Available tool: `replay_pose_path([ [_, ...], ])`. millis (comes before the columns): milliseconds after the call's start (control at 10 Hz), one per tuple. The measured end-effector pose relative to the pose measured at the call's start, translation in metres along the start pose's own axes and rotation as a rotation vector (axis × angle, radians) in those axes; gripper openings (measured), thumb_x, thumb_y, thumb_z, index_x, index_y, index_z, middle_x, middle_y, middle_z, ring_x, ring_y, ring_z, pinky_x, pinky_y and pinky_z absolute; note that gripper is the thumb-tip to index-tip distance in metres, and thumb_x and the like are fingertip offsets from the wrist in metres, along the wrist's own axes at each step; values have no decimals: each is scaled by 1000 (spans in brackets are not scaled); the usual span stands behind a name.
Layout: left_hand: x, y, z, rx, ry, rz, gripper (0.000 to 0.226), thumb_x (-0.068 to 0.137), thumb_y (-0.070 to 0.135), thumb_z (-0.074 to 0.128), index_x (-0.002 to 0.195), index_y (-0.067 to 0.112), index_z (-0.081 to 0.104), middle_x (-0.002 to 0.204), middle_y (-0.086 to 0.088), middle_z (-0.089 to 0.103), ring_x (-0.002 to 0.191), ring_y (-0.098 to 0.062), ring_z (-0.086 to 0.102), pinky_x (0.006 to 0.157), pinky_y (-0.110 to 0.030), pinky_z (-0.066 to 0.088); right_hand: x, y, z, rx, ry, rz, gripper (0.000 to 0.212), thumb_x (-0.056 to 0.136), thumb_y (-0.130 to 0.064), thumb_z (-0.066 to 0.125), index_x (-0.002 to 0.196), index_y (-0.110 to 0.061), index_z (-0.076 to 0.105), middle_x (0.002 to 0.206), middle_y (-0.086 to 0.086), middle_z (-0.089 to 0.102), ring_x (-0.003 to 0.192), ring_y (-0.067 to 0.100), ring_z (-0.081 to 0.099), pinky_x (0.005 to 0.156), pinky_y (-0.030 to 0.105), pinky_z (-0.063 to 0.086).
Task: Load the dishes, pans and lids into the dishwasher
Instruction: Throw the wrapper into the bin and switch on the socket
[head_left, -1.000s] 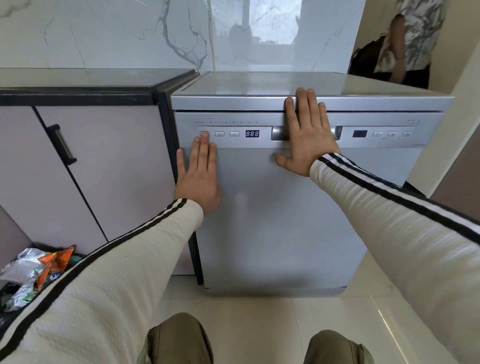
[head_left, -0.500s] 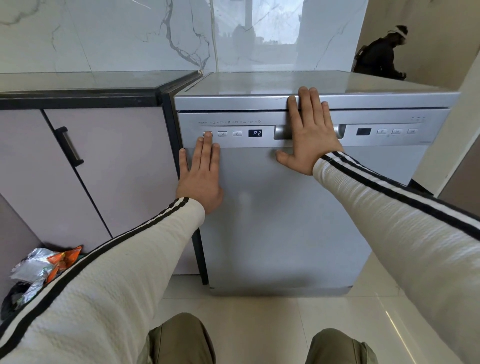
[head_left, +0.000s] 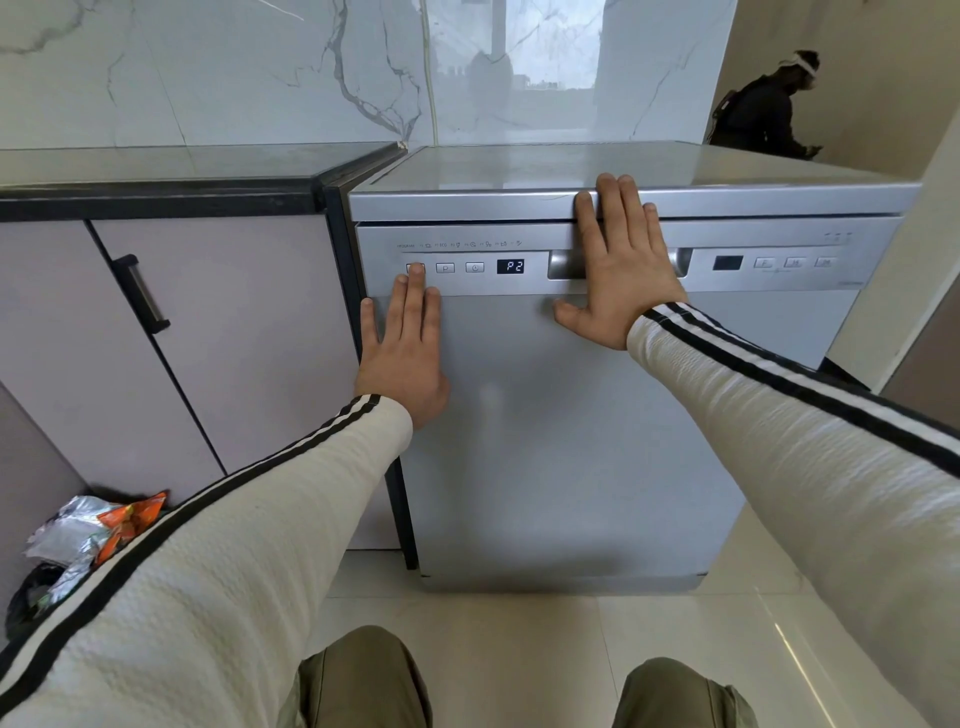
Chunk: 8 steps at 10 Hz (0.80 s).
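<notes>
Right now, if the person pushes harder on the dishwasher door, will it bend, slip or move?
Probably stiff: the dishwasher door looks like flat metal and is shut. Its smooth sheen suggests the left hand and right hand could slide. The dishwasher stands on glossy floor tiles, so it might creep, though it looks heavy.

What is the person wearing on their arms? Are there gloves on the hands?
No gloves: the left hand and right hand are bare. Both arms wear long cream sleeves, the left sleeve and right sleeve, in a bumpy knit, with black stripes running down each to the cuff.
</notes>
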<state>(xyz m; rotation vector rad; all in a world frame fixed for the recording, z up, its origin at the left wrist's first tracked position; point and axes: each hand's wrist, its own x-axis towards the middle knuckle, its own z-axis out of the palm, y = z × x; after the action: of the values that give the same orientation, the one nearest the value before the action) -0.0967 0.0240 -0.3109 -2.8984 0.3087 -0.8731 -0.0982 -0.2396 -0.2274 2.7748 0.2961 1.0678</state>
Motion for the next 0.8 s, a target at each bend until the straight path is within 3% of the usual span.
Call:
replay_pose_path([
  [600, -1, 1, 0, -11, -6, 0, 95, 81, 29, 52, 156, 7, -3, 160, -14, -26, 150, -30, -18, 119, -59, 2, 0, -1, 0, -1, -18, 1, 115, 73, -64, 56, 156, -7, 0, 163, 22, -5, 150, 39, -7, 121, 54, 2],
  [800, -1, 0, 0, -17, 23, 0, 92, 79, 27, 52, 156, 6, 5, 162, -13, -17, 151, -30, -10, 118, -61, 4, -1, -2, -2, 11, -25, 6, 116, 72, -63, 58, 156, -7, 2, 163, 21, -4, 150, 39, -6, 121, 54, 4],
])
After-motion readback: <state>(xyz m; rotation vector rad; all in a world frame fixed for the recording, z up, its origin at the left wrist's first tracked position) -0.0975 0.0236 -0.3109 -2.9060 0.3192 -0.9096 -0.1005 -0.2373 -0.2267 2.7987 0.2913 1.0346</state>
